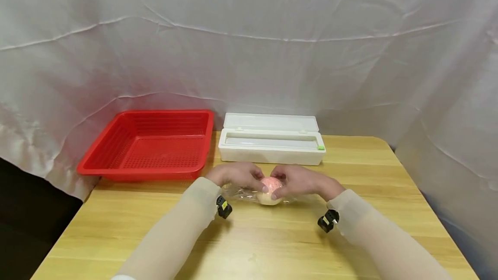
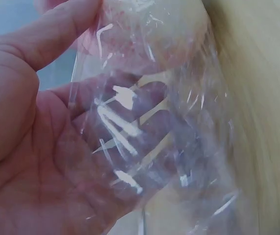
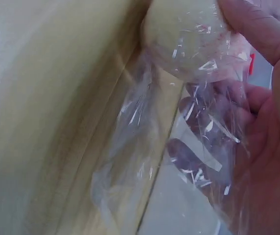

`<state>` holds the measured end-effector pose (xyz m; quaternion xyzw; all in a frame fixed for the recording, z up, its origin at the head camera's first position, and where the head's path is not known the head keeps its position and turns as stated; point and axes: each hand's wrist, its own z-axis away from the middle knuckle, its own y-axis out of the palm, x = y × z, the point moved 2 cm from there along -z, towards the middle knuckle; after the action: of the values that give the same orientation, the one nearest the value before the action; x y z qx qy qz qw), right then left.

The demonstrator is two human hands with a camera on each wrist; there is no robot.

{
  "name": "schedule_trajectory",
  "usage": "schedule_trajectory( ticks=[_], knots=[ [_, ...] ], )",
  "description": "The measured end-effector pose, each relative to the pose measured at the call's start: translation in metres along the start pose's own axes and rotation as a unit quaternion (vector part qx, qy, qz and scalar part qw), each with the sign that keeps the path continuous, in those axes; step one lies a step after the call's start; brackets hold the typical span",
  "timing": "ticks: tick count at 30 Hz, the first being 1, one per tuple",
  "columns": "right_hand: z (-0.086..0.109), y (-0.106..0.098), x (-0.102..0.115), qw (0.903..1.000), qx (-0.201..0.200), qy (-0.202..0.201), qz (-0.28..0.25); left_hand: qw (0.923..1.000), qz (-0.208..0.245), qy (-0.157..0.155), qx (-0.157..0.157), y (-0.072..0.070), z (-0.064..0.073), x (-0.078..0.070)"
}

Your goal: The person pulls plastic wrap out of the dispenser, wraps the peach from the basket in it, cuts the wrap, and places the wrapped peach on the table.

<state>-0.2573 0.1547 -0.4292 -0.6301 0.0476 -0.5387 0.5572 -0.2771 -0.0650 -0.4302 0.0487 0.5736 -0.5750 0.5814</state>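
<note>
A round peach (image 1: 269, 198), pink on top and cream below, sits low over the middle of the table with clear plastic film (image 1: 242, 192) around it. My left hand (image 1: 238, 175) holds it from the left, thumb on its near side and fingers behind. From the right, my right hand (image 1: 300, 180) grips it in the same way. Loose crinkled film (image 2: 130, 132) trails from the peach across the left palm and fingers in the left wrist view. On the other side, more film (image 3: 135, 112) hangs past the right fingers in the right wrist view.
Behind the hands stands a white film dispenser box (image 1: 272, 155) with its lid (image 1: 271, 121) raised and a green tab at its right end. A red plastic basket (image 1: 136, 171) stands at the back left. Pale cloth (image 1: 249, 68) hangs behind the wooden table (image 1: 253, 245).
</note>
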Motion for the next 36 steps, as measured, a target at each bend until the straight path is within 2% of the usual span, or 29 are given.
schedule_trajectory(
  ticks=[7, 13, 15, 18, 20, 24, 27, 30, 34, 36],
  knots=[
    [-0.002, 0.002, -0.001, 0.9999, 0.003, 0.010, -0.003, 0.9997, -0.005, -0.024, 0.008, 0.001, -0.001, 0.000],
    [0.003, 0.005, 0.005, 0.9986, 0.005, -0.023, 0.048, 0.9990, -0.006, -0.040, 0.019, 0.012, -0.005, -0.008],
    [0.007, 0.003, 0.007, 0.9979, -0.002, -0.022, 0.061, 0.9985, -0.010, -0.050, 0.022, 0.015, -0.007, -0.010],
    [0.015, -0.007, 0.004, 0.9983, -0.037, -0.007, 0.045, 0.9969, -0.011, -0.073, 0.027, 0.018, -0.007, -0.009],
    [0.023, -0.017, -0.001, 0.9963, -0.082, 0.015, 0.022, 0.9961, -0.008, -0.081, 0.033, 0.020, -0.006, -0.008],
    [0.041, -0.032, -0.018, 0.9830, -0.178, 0.046, 0.007, 0.9963, 0.008, -0.079, 0.034, 0.020, 0.000, -0.005],
    [0.056, -0.033, -0.031, 0.9746, -0.209, 0.080, -0.001, 0.9968, 0.020, -0.075, 0.019, 0.019, 0.005, -0.001],
    [0.071, -0.028, -0.042, 0.9767, -0.190, 0.092, -0.034, 0.9967, 0.040, -0.070, 0.001, 0.019, 0.010, 0.005],
    [0.082, -0.016, -0.053, 0.9851, -0.134, 0.050, -0.095, 0.9962, 0.064, -0.058, -0.010, 0.018, 0.012, 0.011],
    [0.083, -0.009, -0.055, 0.9852, -0.119, 0.023, -0.121, 0.9962, 0.069, -0.052, -0.009, 0.018, 0.012, 0.013]
  ],
)
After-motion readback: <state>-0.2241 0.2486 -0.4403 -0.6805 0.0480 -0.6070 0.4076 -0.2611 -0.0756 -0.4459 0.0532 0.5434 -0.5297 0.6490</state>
